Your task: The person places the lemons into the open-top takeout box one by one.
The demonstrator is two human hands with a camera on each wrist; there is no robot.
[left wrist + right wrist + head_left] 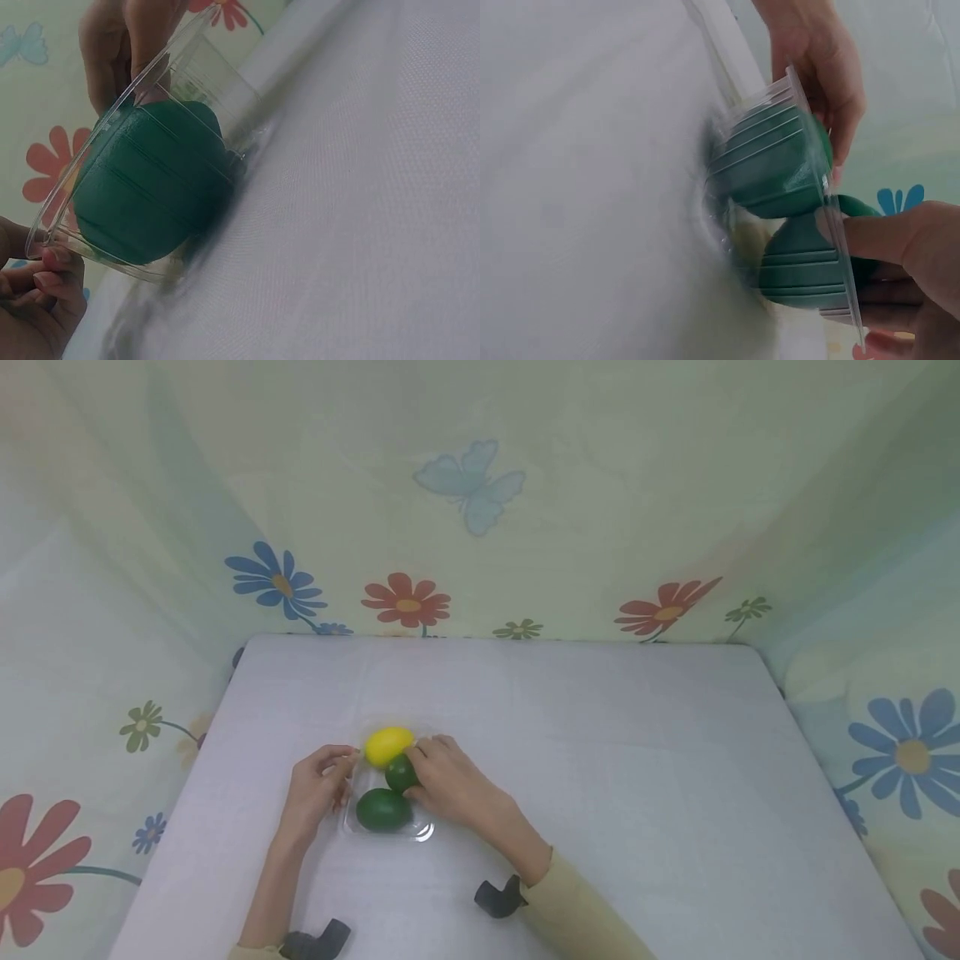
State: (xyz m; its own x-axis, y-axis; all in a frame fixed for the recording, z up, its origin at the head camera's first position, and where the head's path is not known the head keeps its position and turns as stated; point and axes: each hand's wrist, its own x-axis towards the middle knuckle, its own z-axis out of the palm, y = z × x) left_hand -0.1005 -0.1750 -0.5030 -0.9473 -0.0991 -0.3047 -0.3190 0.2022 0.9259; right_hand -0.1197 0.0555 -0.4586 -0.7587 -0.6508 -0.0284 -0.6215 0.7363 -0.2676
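A clear plastic container (352, 828) stands on the table, left of its middle. My left hand (318, 785) is at its left side, and in the left wrist view thumb and fingertips pinch its rim (46, 238). Inside lie a yellow lemon-like fruit (388, 747) at the far end and a smooth dark green oval fruit (384, 810) at the near end. Between them is another green fruit (400, 774), which my right hand (453, 781) holds from the right. The right wrist view shows that held fruit (799, 262) partly behind the ribbed clear wall.
White cloth covers the table (637, 793), which stretches far to the right of the container. A flower-printed curtain (480, 568) hangs behind and at both sides. Dark wrist-worn pieces (498, 897) sit at both sleeves.
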